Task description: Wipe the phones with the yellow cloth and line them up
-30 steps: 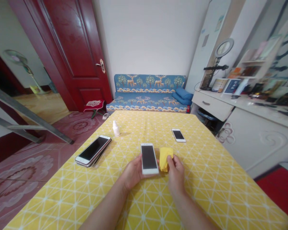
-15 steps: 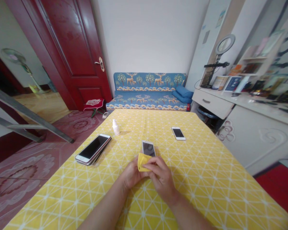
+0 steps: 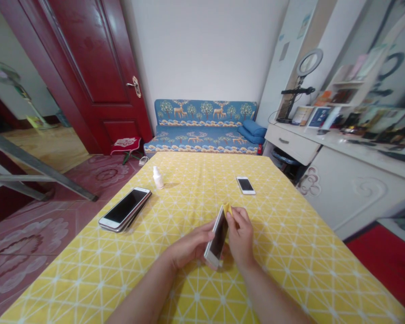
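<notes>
My left hand [image 3: 196,243] is closed around a white smartphone [image 3: 217,240], its thumb along the near long edge. The phone is tilted up on its side above the table, dark screen facing right. Pinched in my right hand [image 3: 240,231] is a small yellow cloth [image 3: 227,209], which touches the phone's upper end. Most of the cloth is hidden by my fingers.
A stack of phones [image 3: 125,209] lies at the left of the yellow patterned tablecloth [image 3: 276,279]. Behind it stands a white spray bottle [image 3: 158,178]. Another white phone [image 3: 246,185] lies farther off to the right. A patterned sofa [image 3: 202,128] is beyond the table.
The phone has been turned from lying face-up to tilted on its side. My right hand has moved the yellow cloth from the phone's lower part to its upper end. The view has shifted slightly right.
</notes>
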A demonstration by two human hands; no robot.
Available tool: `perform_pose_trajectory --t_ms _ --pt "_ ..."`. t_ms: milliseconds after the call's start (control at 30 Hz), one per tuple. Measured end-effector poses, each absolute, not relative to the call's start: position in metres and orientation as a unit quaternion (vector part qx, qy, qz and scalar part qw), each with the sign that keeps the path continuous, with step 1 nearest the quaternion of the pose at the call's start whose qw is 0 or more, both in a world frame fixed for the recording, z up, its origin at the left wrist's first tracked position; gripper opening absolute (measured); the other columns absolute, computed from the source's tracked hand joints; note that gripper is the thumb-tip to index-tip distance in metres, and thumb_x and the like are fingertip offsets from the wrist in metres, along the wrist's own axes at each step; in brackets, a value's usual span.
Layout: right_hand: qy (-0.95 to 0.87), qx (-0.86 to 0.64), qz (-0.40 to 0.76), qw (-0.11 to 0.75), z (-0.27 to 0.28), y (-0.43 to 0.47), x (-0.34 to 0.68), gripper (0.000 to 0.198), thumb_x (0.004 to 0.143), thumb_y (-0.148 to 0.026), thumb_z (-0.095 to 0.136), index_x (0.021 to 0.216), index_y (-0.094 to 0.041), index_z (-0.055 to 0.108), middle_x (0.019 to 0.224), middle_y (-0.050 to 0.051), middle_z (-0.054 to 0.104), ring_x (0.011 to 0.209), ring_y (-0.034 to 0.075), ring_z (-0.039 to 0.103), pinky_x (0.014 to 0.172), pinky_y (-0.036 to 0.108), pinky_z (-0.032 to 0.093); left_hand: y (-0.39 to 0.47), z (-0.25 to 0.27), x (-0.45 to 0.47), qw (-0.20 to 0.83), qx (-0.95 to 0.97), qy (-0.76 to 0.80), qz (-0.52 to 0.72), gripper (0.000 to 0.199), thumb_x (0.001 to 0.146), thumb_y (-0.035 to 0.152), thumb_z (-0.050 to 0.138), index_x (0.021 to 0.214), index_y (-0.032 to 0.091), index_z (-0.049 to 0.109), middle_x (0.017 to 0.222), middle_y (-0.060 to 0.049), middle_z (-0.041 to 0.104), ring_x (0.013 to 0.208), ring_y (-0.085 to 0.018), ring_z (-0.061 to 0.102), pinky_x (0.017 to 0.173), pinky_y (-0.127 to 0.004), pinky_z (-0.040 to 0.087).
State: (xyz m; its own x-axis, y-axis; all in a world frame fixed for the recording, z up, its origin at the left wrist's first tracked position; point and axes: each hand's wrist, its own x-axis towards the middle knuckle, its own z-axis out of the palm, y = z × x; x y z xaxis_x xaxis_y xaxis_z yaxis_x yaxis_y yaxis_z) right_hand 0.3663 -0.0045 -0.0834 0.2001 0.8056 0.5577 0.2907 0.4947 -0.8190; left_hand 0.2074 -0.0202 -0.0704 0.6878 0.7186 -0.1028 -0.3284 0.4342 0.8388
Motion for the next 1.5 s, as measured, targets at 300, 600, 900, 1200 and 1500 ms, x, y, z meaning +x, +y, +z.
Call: perform_pose_trajectory --t_ms 300,600,900,1200,1500 --pt "-0.635 -0.409 0.15 0.638 -0.074 -0.01 0.37 0.018 0.092 -0.019 0.049 0.096 -0.02 0.066 0.089 0.004 0.055 0.084 0.017 0.056 0.073 0.031 0.047 -0.023 -0.068 0.201 0.804 0.444 0.262 0.296 0.077 0.079 0.028 0.068 0.145 0.034 0.03 0.094 -0.008 0.064 0.077 -0.02 0.065 0.06 -0.032 0.056" --pt "-0.688 -0.369 0.143 0.608 -0.073 -0.018 0.368 0.022 0.092 -0.018 0.047 0.102 -0.022 0.066 0.093 0.006 0.057 0.087 0.019 0.058 0.075 0.033 0.049 -0.022 -0.073 0.205 0.789 0.446 0.267 0.328 0.061 0.082 0.032 0.065 0.139 0.031 0.043 0.092 -0.008 0.061 0.075 -0.019 0.065 0.055 -0.031 0.057" --pt "-0.729 -0.317 0.204 0.572 -0.07 -0.031 0.36 0.019 0.09 -0.016 0.044 0.095 -0.02 0.061 0.09 0.006 0.055 0.085 0.019 0.056 0.075 0.034 0.048 -0.019 -0.078 0.207 0.785 0.381 0.283 0.398 0.076 0.077 0.025 0.071 0.143 0.031 0.034 0.089 -0.005 0.063 0.07 -0.016 0.065 0.061 -0.034 0.058" --pt "-0.754 -0.288 0.228 0.545 -0.074 -0.034 0.354 0.022 0.088 -0.012 0.047 0.1 -0.022 0.062 0.091 0.005 0.055 0.084 0.018 0.056 0.073 0.031 0.049 -0.017 -0.074 0.21 0.784 0.288 0.279 0.474 0.086 0.079 0.012 0.063 0.147 0.038 0.017 0.098 -0.003 0.064 0.077 -0.014 0.064 0.069 -0.028 0.053" --pt "-0.763 -0.345 0.18 0.516 -0.083 -0.023 0.352 0.018 0.09 -0.012 0.046 0.095 -0.022 0.06 0.091 0.005 0.059 0.09 0.019 0.056 0.081 0.034 0.046 -0.012 -0.071 0.206 0.754 0.215 0.25 0.567 0.076 0.082 0.011 0.06 0.144 0.036 0.023 0.102 -0.002 0.064 0.081 -0.012 0.064 0.067 -0.023 0.053"
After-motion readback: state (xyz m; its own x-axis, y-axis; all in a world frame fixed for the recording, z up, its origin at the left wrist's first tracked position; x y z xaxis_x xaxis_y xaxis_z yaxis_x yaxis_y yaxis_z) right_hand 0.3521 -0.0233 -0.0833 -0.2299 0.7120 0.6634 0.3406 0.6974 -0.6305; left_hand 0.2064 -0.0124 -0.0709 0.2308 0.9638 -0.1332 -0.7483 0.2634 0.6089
